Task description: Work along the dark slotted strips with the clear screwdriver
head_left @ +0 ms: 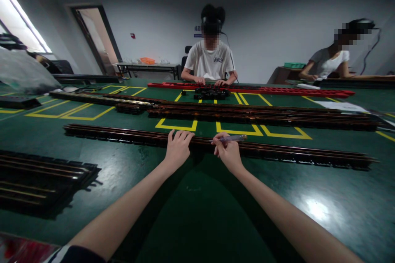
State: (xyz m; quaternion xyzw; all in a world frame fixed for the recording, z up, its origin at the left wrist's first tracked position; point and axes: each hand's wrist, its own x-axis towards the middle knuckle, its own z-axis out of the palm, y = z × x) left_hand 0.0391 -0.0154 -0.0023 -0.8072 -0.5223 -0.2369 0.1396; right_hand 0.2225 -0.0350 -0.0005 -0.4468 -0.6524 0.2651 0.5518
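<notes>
A long black strip (290,151) with copper-coloured rods along it lies crosswise on the green table in front of me. My left hand (179,146) is laid over its middle, fingers bent across the top and far edge, gripping it. Its thumb is hard to make out. Just to the right, my right hand (226,151) pinches a slim pen-like tool (233,138) with a translucent handle. The tool's thin tip points left, close to the strip's upper side; whether it touches cannot be told.
Behind lies a row of similar dark strips (262,116). A stack of them (40,181) is at the left front. Across the table (191,213), one person (210,63) works at a long red frame (296,91) beside black parts (211,92). Another person (330,63) sits at the right.
</notes>
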